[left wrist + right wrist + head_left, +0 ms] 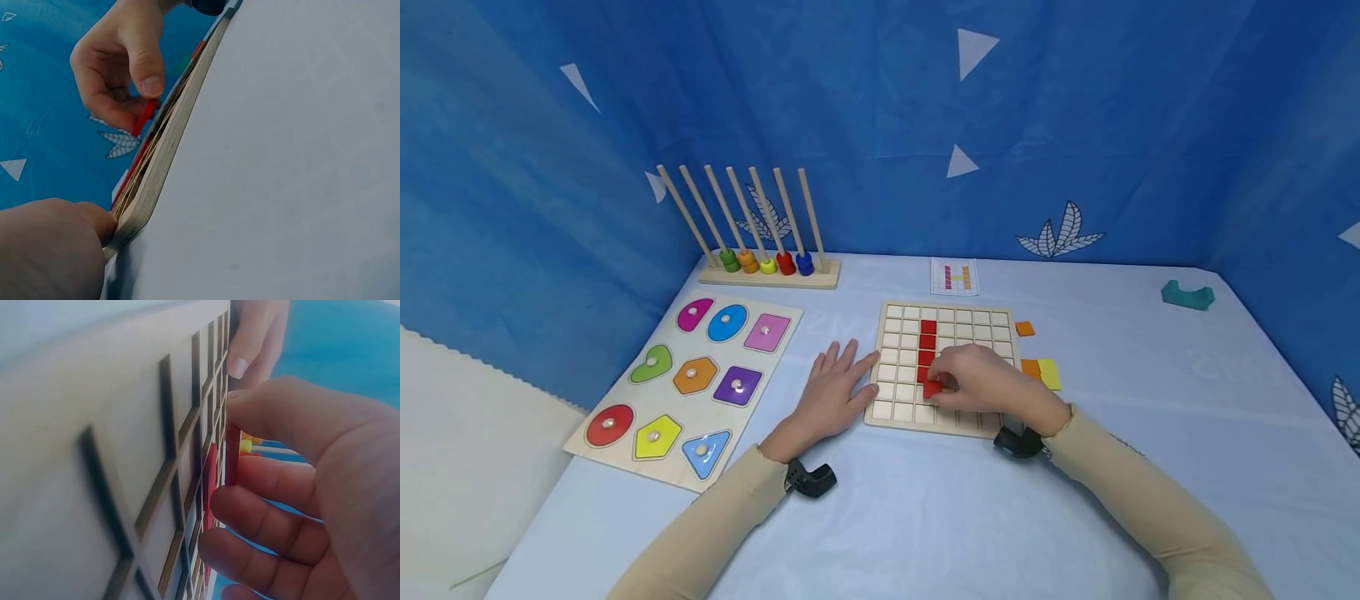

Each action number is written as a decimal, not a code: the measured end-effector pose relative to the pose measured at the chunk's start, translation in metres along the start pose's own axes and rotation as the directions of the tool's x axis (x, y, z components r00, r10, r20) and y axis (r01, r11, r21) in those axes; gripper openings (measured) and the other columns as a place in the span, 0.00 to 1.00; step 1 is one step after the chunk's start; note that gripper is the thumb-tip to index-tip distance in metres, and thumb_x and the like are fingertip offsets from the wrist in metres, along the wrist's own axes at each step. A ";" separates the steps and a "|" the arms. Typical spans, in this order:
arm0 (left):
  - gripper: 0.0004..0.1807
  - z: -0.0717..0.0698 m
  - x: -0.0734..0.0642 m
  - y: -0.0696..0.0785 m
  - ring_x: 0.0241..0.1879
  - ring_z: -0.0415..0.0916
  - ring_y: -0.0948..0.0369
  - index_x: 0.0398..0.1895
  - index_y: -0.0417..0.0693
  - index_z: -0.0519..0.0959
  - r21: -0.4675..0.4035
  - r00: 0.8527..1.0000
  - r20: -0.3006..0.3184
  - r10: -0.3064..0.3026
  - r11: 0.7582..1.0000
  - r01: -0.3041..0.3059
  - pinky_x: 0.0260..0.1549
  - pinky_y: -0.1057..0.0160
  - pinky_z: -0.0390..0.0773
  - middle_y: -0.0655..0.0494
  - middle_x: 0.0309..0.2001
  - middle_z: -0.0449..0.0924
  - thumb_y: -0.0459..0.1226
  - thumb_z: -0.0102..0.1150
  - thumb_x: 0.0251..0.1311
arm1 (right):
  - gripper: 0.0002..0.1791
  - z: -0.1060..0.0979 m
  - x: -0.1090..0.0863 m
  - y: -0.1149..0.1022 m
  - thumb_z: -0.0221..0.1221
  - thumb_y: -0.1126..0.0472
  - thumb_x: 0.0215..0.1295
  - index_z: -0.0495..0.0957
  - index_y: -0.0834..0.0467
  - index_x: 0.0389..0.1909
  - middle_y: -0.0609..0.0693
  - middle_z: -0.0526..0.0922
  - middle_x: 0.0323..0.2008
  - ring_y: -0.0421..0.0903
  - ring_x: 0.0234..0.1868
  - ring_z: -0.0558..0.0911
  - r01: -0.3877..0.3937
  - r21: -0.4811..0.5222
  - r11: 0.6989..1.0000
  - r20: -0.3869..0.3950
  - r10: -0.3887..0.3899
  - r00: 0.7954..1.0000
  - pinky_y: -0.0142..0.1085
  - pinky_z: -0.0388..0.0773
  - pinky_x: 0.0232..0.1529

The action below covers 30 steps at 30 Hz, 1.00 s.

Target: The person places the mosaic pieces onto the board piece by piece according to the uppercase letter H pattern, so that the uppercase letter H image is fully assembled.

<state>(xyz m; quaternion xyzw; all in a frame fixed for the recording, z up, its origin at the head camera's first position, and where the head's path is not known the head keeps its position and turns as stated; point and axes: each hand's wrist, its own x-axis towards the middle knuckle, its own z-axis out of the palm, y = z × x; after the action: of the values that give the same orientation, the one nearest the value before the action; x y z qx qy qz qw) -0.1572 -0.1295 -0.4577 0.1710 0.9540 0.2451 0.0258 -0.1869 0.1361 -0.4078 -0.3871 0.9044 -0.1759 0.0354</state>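
Note:
My right hand (981,379) pinches a red square tile (932,389) between thumb and fingers over the wooden grid board (925,423). In the right wrist view this tile (232,453) stands on edge, close above the grid. A column of red tiles (928,342) lies in the board's cells, running down toward my right hand. The left hand (831,396) lies with fingers spread at the board's left edge, its thumb and index fingertip right at the rim. In the left wrist view the pinched red tile (145,117) is tilted over the board.
Orange tiles (1025,328) and a yellow tile (1049,374) lie right of the board. Behind it is a pattern card (954,277). A peg stand (767,277) with coloured beads and a shape puzzle (700,417) are at left. A teal curved piece (1187,296) lies far right.

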 end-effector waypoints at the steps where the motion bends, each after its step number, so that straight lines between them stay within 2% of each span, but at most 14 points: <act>1: 0.31 0.000 0.000 0.000 0.81 0.39 0.35 0.77 0.52 0.66 0.001 1.000 -0.002 0.001 1.000 -0.001 0.76 0.33 0.43 0.37 0.80 0.52 0.48 0.51 0.72 | 0.09 0.000 0.000 -0.001 0.72 0.55 0.58 0.87 0.53 0.37 0.42 0.77 0.25 0.36 0.27 0.71 -0.001 -0.001 1.000 0.001 0.001 1.000 0.28 0.70 0.30; 9: 0.31 0.000 0.000 0.000 0.81 0.40 0.35 0.76 0.51 0.67 -0.001 1.000 -0.011 0.009 1.000 -0.009 0.76 0.32 0.43 0.36 0.80 0.53 0.48 0.51 0.72 | 0.09 0.004 0.002 -0.002 0.72 0.56 0.57 0.86 0.54 0.36 0.44 0.75 0.23 0.36 0.27 0.69 0.000 0.014 1.000 0.023 -0.001 1.000 0.29 0.67 0.29; 30: 0.31 -0.001 0.000 0.001 0.81 0.40 0.35 0.77 0.52 0.66 0.000 1.000 -0.005 0.007 1.000 -0.007 0.76 0.33 0.43 0.37 0.80 0.52 0.48 0.52 0.72 | 0.08 0.006 0.007 -0.006 0.70 0.57 0.57 0.86 0.54 0.36 0.44 0.77 0.25 0.38 0.27 0.71 -0.023 0.001 1.000 0.037 0.023 0.999 0.29 0.69 0.30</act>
<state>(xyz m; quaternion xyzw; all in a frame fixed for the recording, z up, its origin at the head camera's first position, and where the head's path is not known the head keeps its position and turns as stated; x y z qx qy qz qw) -0.1573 -0.1293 -0.4563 0.1737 0.9534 0.2457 0.0227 -0.1865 0.1252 -0.4105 -0.3800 0.9078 -0.1691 0.0543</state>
